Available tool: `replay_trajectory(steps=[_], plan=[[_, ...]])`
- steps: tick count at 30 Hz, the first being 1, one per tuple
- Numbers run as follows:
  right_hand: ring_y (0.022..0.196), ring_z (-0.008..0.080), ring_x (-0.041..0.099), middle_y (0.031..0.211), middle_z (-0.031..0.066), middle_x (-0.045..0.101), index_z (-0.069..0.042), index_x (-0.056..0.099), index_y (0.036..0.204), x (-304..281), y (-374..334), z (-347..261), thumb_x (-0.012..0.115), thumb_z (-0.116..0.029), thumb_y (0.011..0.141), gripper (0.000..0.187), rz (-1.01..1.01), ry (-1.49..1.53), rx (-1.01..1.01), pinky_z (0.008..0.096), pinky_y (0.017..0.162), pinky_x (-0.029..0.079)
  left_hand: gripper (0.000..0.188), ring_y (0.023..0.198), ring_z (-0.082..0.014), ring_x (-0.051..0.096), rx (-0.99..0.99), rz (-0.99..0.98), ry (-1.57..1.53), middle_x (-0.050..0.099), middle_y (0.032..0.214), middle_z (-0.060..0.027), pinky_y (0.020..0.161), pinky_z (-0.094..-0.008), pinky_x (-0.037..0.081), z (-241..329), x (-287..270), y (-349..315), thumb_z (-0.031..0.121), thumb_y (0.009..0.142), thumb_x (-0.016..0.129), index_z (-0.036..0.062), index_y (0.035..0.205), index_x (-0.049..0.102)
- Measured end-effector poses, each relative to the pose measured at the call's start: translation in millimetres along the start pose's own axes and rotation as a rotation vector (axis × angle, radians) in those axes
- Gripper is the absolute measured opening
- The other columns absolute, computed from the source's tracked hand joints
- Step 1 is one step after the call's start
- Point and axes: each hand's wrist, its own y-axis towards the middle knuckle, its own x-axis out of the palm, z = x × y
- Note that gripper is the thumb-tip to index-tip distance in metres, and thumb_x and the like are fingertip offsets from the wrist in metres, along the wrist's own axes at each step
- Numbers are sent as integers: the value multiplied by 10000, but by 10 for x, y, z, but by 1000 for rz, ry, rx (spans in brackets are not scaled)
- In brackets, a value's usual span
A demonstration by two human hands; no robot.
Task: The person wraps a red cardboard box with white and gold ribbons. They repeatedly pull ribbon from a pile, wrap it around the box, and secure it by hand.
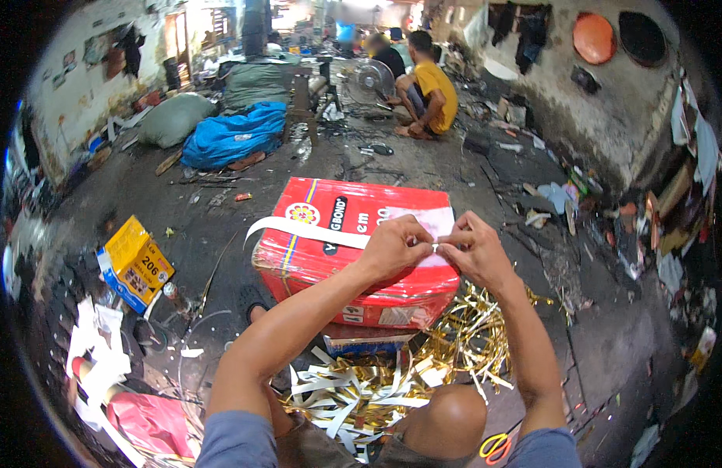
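Note:
Both hands meet over the right part of a red cardboard box [337, 273] in front of me. A long white strip [306, 228] curls across the top of the box and runs under my left hand [396, 248], whose fingers are pinched. Facing it, my right hand [471, 248] is pinched too, with fingertips close to the left ones. A small white bit of the strip shows between the fingertips; the rest there is hidden by the fingers. Beneath my hands, a pale patch covers the right side of the box top.
Gold strips [486, 331] and white strips [341, 390] lie heaped between the box and my knees. At left stand a yellow carton [138, 265] and pink cloth [150, 425]. A blue sack [236, 136] lies ahead, near a crouching person in a yellow shirt [437, 90] by a fan [374, 80].

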Motion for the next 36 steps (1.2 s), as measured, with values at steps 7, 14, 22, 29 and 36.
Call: replay_trajectory(steps=[7, 14, 22, 29, 36], plan=[[784, 218, 625, 920, 104, 619, -44, 815, 939, 93, -14, -44, 810, -190, 834, 180, 107, 89, 141, 362, 699, 507, 188, 790, -281, 699, 29, 36, 5, 712, 880, -130, 711, -396, 538, -22, 25, -7, 213, 827, 807, 48, 916, 787], [607, 103, 490, 708, -3, 523, -78, 756, 976, 369, -20, 185, 797, -153, 792, 203, 152, 537, 474, 280, 544, 390, 173, 791, -315, 721, 34, 46, 92, 731, 894, -143, 729, -421, 562, 8, 38, 55, 214, 831, 762, 49, 871, 793], [618, 102, 475, 702, -4, 524, -53, 620, 924, 451, -30, 294, 784, -269, 869, 276, 279, 406, 425, 316, 556, 402, 191, 825, -299, 715, -4, -149, 101, 714, 875, -183, 760, -400, 556, 82, -51, 241, 194, 831, 717, 24, 882, 786], [678, 112, 451, 693, 5, 512, -19, 575, 786, 562, -142, 330, 661, -376, 1026, 439, 331, 485, 438, 324, 605, 385, 170, 760, -213, 676, 34, -62, -61, 690, 810, -131, 685, -360, 522, 134, 168, 253, 144, 871, 721, -21, 870, 760], [514, -7, 426, 692, -98, 550, -173, 580, 847, 660, -232, 94, 684, -271, 1027, 230, 416, 1433, 682, 190, 429, 274, 89, 684, -165, 653, 84, -20, -126, 672, 760, -96, 631, -312, 507, 104, 213, 266, 74, 847, 764, -15, 846, 755]])
